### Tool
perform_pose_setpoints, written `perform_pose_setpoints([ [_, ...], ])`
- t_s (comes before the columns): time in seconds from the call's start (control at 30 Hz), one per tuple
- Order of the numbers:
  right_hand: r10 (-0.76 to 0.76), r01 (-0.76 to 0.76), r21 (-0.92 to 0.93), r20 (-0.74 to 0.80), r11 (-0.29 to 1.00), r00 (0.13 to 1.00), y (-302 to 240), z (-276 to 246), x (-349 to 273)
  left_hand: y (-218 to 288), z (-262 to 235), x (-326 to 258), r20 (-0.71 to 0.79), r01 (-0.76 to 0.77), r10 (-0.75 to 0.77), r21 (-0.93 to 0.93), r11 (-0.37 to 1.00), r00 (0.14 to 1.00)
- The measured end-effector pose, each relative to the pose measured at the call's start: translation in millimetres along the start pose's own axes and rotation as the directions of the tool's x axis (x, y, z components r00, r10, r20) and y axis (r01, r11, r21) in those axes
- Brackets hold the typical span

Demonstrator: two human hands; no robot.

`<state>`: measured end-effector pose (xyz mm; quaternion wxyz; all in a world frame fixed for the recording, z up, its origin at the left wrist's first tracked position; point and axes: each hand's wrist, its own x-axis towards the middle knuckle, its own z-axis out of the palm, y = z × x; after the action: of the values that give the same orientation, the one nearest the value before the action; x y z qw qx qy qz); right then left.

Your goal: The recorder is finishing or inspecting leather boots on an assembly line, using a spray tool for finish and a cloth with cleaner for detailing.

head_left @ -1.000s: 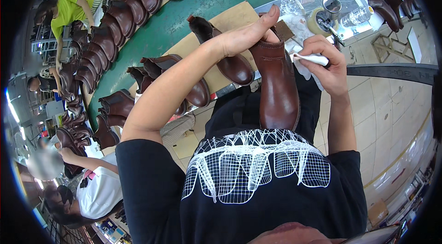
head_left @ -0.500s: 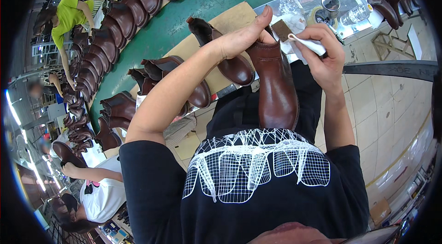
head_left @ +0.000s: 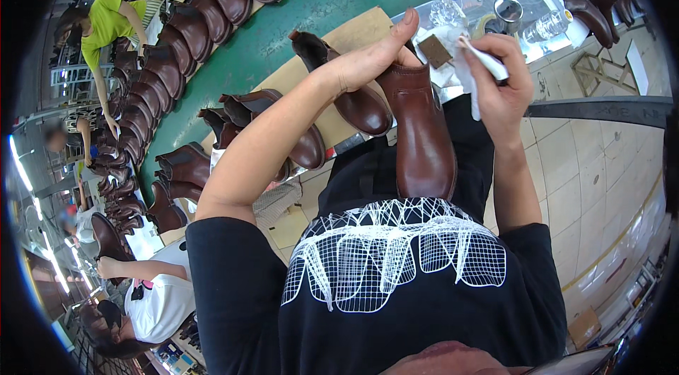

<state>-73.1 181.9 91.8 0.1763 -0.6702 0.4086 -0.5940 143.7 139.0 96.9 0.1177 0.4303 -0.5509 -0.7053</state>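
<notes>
Here, the left hand's (head_left: 385, 57) grip is closed around the top of one brown ankle boot (head_left: 426, 135), its toe at six o'clock; fingertips inside are hidden. At two o'clock, the right hand (head_left: 508, 85) pinches one white cloth (head_left: 486, 62), a gap away. The bench's (head_left: 339, 0) near edge passes behind; two clear bottles (head_left: 447, 9) sit there.

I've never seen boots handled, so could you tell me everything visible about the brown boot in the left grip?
The brown boot has a glossy, leather-like upper with a rounded toe and stitched seams near the collar. A darker sole edge shows on its right. The left grip holds it at the opening, fingers partly inside. Its toe points toward the black shirt; whether anything supports it below is unclear.
</notes>
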Motion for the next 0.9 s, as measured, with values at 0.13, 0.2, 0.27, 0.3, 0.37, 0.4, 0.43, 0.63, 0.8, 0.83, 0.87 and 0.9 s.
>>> perform_pose_setpoints([
  [0.13,0.080,-0.079,0.015,-0.042,0.997,0.996,6.2,-17.4,-0.9,23.4,-20.9,-2.0,-0.074,-0.036,0.048,0.163,0.986,0.996],
  [0.2,0.122,-0.121,0.021,-0.038,0.992,0.992,5.5,-23.2,-2.2,32.3,-30.1,2.5,-0.168,-0.016,0.112,0.487,0.873,0.979],
  [0.27,0.161,-0.160,0.021,-0.024,0.987,0.987,7.5,-30.7,0.0,39.3,-28.7,12.4,-0.195,-0.027,0.180,0.603,0.797,0.964],
  [0.3,0.150,-0.150,0.014,-0.017,0.989,0.988,10.2,-32.5,0.9,42.0,-26.5,14.7,-0.201,0.045,0.141,0.710,0.703,0.969],
  [0.37,0.176,-0.177,0.035,0.008,0.984,0.984,11.5,-31.9,-2.3,27.1,-23.6,25.4,-0.194,-0.023,0.274,0.777,0.629,0.942],
  [0.4,0.199,-0.201,0.056,0.038,0.978,0.979,10.8,-29.1,-3.7,9.0,-28.4,32.4,-0.214,0.028,0.251,0.810,0.586,0.944],
  [0.43,0.232,-0.236,0.084,0.055,0.968,0.971,11.1,-26.6,-4.9,7.6,-29.4,33.4,-0.219,0.037,0.255,0.821,0.570,0.942],
  [0.63,0.280,-0.293,0.104,0.121,0.950,0.952,11.7,-27.0,-9.6,-6.6,-44.0,-12.5,-0.290,-0.112,0.593,0.830,0.547,0.751],
  [0.8,0.327,-0.357,0.129,0.204,0.925,0.923,26.9,-28.0,-13.2,-47.3,-66.9,-75.3,-0.393,-0.099,0.613,0.784,0.613,0.685],
  [0.83,0.331,-0.362,0.133,0.209,0.923,0.920,27.7,-25.4,-13.6,-53.7,-66.3,-84.7,-0.368,-0.091,0.598,0.796,0.598,0.712],
  [0.87,0.356,-0.392,0.144,0.226,0.909,0.907,28.6,-23.2,-13.6,-58.1,-64.1,-86.7,-0.371,-0.085,0.593,0.795,0.600,0.714],
  [0.9,0.380,-0.422,0.154,0.242,0.894,0.893,29.5,-21.1,-13.4,-60.7,-60.8,-85.5,-0.276,-0.089,0.637,0.873,0.480,0.719],
])
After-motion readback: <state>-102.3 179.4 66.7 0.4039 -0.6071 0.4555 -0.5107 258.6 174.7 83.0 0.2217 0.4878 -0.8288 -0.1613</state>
